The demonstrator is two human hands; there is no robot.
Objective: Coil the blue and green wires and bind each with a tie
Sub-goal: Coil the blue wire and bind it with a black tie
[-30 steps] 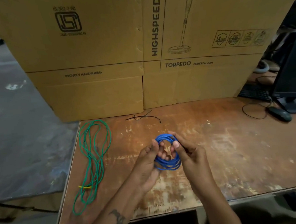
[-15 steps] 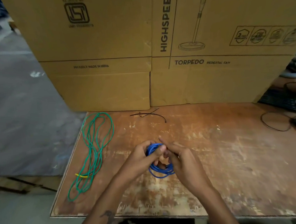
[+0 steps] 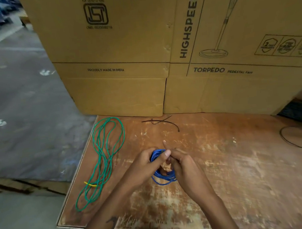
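We see both hands, left hand (image 3: 146, 165) and right hand (image 3: 185, 169), gripping the blue wire (image 3: 162, 178) coil mid-table (image 3: 239, 161), green wire (image 3: 103, 160) near its left edge, ties (image 3: 162, 122) behind.

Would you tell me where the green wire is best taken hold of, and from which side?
Probably at the narrow waist of the green wire, where its long loops cross and bunch together. Come from above and from the right, the table side, since its left runs along the table edge.
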